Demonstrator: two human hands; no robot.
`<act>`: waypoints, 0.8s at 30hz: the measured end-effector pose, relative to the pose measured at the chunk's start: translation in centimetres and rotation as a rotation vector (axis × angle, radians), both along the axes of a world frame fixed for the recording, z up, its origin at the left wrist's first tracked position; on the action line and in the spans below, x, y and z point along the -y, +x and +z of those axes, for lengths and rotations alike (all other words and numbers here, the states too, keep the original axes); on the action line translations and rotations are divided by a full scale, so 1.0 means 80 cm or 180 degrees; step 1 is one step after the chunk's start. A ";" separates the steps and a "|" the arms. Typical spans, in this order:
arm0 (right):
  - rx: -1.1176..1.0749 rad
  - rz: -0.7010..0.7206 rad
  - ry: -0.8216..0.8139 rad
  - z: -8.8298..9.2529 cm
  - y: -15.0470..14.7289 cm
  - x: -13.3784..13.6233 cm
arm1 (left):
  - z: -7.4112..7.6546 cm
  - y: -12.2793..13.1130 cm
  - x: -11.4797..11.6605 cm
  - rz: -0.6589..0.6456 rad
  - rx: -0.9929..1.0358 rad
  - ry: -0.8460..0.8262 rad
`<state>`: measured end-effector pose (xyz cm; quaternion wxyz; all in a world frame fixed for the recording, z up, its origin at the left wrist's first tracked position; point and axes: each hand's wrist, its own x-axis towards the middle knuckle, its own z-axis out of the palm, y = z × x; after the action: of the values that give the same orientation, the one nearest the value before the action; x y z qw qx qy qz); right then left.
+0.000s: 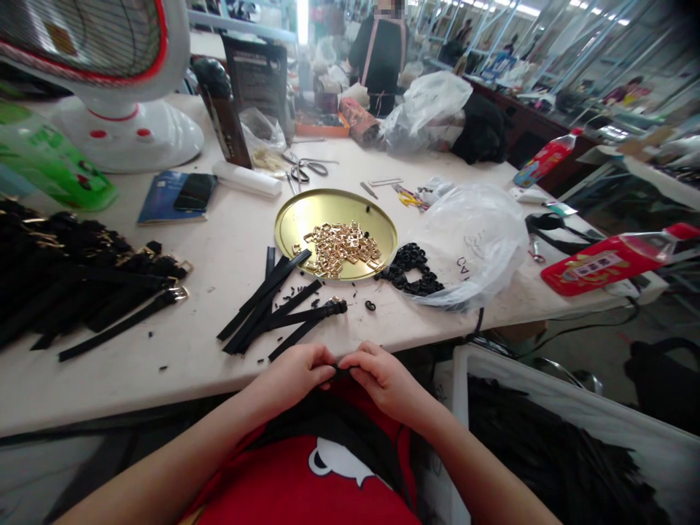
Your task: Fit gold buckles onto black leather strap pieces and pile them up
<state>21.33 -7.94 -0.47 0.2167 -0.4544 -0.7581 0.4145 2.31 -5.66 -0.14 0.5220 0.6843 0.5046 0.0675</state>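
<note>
My left hand [300, 373] and my right hand [386, 378] meet at the table's front edge, both in a pinch. Between their fingertips is a short bit of a black strap [343, 372]; the rest of it is hidden or lost against my dark apron. Just beyond lie several flat black straps [257, 313], one ending in a gold buckle [336, 305]. A round gold tray [292, 215] holds a heap of small gold buckles [344, 248]. Beside it is a pile of black loops [413, 268] at the mouth of a clear plastic bag [481, 240].
A heap of buckled black straps [98, 277] covers the table's left side, near a fan [131, 131] and a phone [195, 192]. Scissors [309, 169] lie behind the tray. Red bottles [607, 262] stand right. A white bin [547, 394] with black strips is below right. A person [381, 55] stands behind.
</note>
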 end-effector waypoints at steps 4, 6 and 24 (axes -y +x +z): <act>0.0087 0.0066 -0.0049 0.000 0.002 0.001 | -0.003 0.003 0.008 -0.0010 -0.0123 0.0311; -0.0027 -0.0057 -0.0077 -0.005 0.003 0.002 | -0.003 0.000 0.009 0.0022 0.0108 0.0155; -0.0809 -0.0842 -0.0877 -0.027 -0.002 0.013 | -0.009 -0.001 0.010 0.0379 0.0684 -0.0623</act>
<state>21.18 -9.00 -2.66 0.2988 -0.5193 -0.5948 0.5359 2.22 -6.45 -0.87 0.6324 0.5879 0.4896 0.1216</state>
